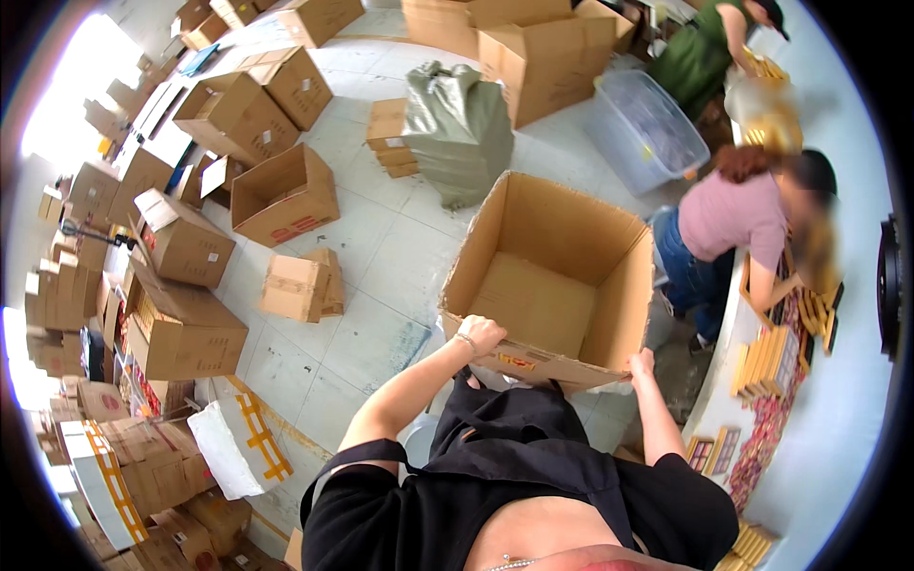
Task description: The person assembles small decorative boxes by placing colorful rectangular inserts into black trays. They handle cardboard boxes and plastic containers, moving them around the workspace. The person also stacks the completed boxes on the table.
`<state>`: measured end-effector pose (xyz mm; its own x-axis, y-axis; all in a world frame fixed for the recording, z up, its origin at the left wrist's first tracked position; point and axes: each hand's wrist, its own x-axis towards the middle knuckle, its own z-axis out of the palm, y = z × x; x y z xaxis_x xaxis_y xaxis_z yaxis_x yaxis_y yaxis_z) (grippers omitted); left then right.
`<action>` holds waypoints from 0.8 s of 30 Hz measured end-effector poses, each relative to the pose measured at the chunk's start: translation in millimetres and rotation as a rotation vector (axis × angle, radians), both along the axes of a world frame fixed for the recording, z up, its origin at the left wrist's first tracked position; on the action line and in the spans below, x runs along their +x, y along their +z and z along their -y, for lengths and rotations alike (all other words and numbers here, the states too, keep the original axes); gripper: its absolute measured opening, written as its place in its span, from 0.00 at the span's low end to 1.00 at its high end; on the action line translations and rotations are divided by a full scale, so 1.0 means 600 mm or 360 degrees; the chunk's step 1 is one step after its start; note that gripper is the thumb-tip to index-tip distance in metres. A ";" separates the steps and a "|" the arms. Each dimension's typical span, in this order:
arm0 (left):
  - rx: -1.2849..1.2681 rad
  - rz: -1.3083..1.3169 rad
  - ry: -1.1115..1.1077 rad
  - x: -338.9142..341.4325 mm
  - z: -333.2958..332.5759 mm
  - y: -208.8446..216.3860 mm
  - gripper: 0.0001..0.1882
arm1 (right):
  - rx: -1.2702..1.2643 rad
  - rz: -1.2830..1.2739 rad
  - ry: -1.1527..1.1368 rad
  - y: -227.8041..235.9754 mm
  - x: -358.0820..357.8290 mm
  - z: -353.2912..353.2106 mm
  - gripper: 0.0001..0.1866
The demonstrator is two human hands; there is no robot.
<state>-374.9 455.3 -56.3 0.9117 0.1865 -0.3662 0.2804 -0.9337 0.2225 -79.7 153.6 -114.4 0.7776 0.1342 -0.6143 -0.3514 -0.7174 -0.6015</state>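
Observation:
A large cardboard box [543,290] with its top open stands in front of me, and no contents show inside it. My left hand [482,335] is closed over the near left part of its rim. At the near right corner my right hand [643,364] grips the same rim, fingers wrapped round the edge and partly hidden. A red and yellow mark shows on the box's near side, between my hands.
Beyond the box stand a grey-green woven sack [457,133] and a clear plastic bin [647,128]. Two people work at the right along a bench [705,400] holding wooden frames and small red packets. Cartons [286,195] and a white taped foam box [238,447] lie leftward.

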 end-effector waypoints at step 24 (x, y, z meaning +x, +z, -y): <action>0.0062 0.0303 0.1081 -0.312 -0.326 0.066 0.04 | 0.0169 0.0464 0.1514 0.059 -0.114 -0.789 0.13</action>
<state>-562.1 650.8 -16.4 0.6365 0.7467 -0.1931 0.7634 -0.5743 0.2956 -148.2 626.8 -79.0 0.4366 0.8222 -0.3651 0.5126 -0.5609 -0.6501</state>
